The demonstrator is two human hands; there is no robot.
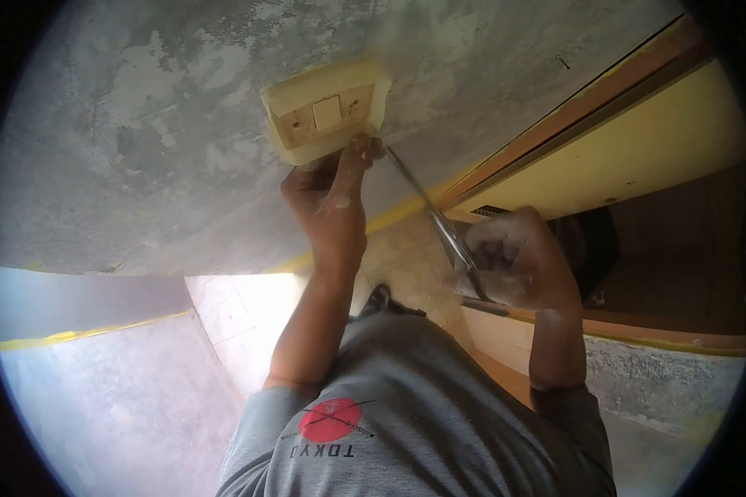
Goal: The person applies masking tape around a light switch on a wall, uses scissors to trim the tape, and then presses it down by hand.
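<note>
A light switch sits on the grey wall, its plate bordered by pale yellow masking tape. My left hand is closed in a pinch at the plate's lower right corner, thumb and finger on the tape's edge. White dust marks its skin. My right hand, slightly blurred, is wrapped around a long, thin metal tool with a dark lower end. The tool slants up and left, its tip beside my left fingertips. Its exact kind cannot be made out.
The patchy grey wall fills the upper left. A wooden frame edges a yellow panel on the right. Yellow tape runs along the wall at lower left. Tiled floor shows below.
</note>
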